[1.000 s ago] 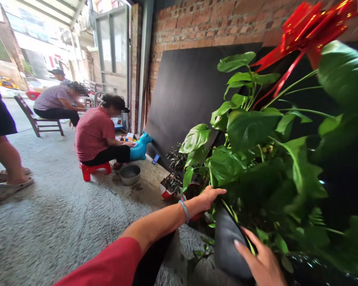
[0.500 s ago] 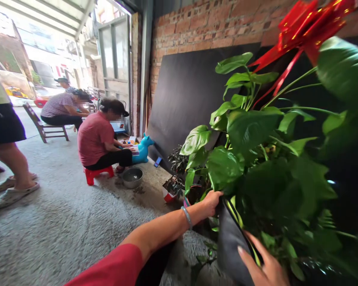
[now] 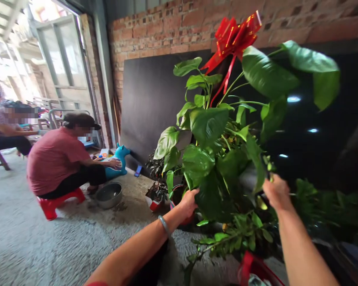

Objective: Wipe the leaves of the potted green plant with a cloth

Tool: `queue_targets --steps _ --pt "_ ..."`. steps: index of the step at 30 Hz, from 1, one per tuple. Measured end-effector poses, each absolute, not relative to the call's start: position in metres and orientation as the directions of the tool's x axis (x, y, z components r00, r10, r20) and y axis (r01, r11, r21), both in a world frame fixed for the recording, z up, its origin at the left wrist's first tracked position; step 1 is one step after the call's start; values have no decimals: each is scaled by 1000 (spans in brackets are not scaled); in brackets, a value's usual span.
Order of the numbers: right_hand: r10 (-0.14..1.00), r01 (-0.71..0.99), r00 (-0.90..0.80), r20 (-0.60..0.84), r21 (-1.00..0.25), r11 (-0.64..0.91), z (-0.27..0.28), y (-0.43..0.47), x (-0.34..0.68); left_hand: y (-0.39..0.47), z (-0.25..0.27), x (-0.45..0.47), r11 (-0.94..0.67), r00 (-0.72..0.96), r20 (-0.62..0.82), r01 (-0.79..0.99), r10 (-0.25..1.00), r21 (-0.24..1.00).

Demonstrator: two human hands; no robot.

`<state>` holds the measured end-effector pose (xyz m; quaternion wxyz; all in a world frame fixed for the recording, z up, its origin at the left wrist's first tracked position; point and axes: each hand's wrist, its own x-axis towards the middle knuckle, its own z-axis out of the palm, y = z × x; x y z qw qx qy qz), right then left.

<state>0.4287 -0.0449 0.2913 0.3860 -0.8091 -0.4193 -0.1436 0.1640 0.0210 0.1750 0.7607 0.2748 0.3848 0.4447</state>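
A large potted plant (image 3: 209,127) with broad green leaves stands before me, and a red ribbon bow (image 3: 233,35) tops it. My left hand (image 3: 188,202), a bangle on its wrist, reaches in at the plant's lower left; its fingers curl under the leaves, where the pot is hidden. My right hand (image 3: 276,192) is closed around thin stems on the plant's right side. Low leafy sprigs (image 3: 235,238) hang between my two arms.
A small potted plant (image 3: 155,194) and a metal bowl (image 3: 109,194) sit on the concrete floor to the left. A person in a red shirt (image 3: 55,159) squats on a red stool by a blue toy animal (image 3: 119,157). A black board (image 3: 149,99) leans on the brick wall.
My right hand rose from the dark pot's side up to the stems on the right. The view swung right, so the people slid left and the bow came fully into view.
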Motion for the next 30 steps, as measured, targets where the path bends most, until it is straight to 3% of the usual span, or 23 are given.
queue_targets --steps 5,10,13,15,18,22,25,28,30 --pt "809 717 537 237 -633 -290 213 -97 403 26 171 160 465 319 -352 -436 880 770" --pt "880 527 452 143 -839 -134 273 -158 388 25 170 160 476 314 -366 -438 876 763" --pt "792 569 535 295 -819 -79 315 -143 350 19 174 165 487 330 -366 -468 870 737" --pt "748 644 556 362 -757 -112 309 -121 319 15 177 168 503 352 -368 -472 861 724" --pt "845 715 453 285 -682 -154 259 -107 292 15 179 165 509 360 -373 -448 855 735" --pt "910 680 392 136 -709 -187 226 -145 299 22 177 152 507 345 -382 -442 857 740" --pt "844 679 449 293 -726 -109 270 -167 293 23 176 149 513 334 -394 -462 856 723" --pt "683 772 447 578 -635 32 319 -142 264 19 178 153 539 371 -400 -455 838 708" --pt "664 822 397 633 -568 49 321 -111 248 17 181 154 550 405 -387 -457 828 699"
